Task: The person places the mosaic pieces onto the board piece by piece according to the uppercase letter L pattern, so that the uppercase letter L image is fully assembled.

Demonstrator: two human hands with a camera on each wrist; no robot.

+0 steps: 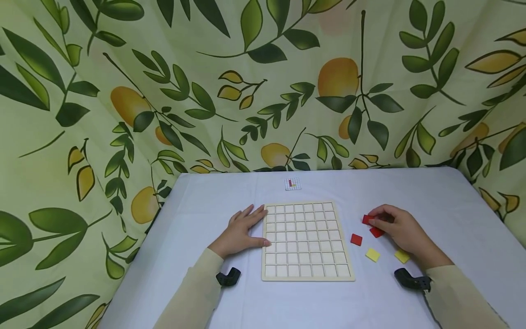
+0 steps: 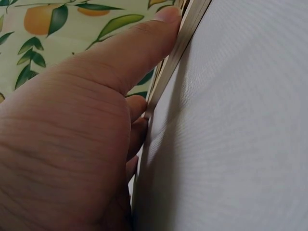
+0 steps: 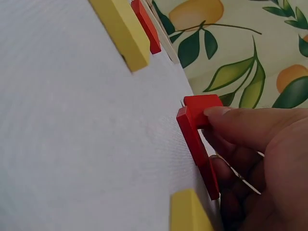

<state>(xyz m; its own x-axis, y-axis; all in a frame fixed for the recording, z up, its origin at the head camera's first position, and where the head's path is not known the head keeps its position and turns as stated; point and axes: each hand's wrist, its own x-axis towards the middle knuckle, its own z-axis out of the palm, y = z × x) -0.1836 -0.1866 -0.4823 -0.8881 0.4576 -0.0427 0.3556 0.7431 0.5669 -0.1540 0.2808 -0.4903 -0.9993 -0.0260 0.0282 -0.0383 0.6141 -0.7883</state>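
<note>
A pale wooden grid board (image 1: pixel 286 279) lies flat on the white table. My left hand (image 1: pixel 243 230) is spread at its left edge, thumb and fingertips touching the rim. In the left wrist view the thumb (image 2: pixel 139 48) runs straight along to the board's side. To the right of the board, my right hand (image 1: pixel 400 228) pinches a red square tile (image 3: pixel 202 100) between thumb and fingers. Just below that tile lies another red tile (image 1: pixel 376 232), partly covered by the hand. A third red tile (image 1: pixel 356 239) sits nearer the board.
Two yellow tiles lie near the right hand, one yellow tile (image 1: pixel 372 255) toward the board and another yellow tile (image 1: pixel 402 256) by the wrist. Behind the board is a small printed grid card (image 1: pixel 293 183) with red and yellow squares. A leaf-patterned cloth (image 1: pixel 263 91) hangs behind the table.
</note>
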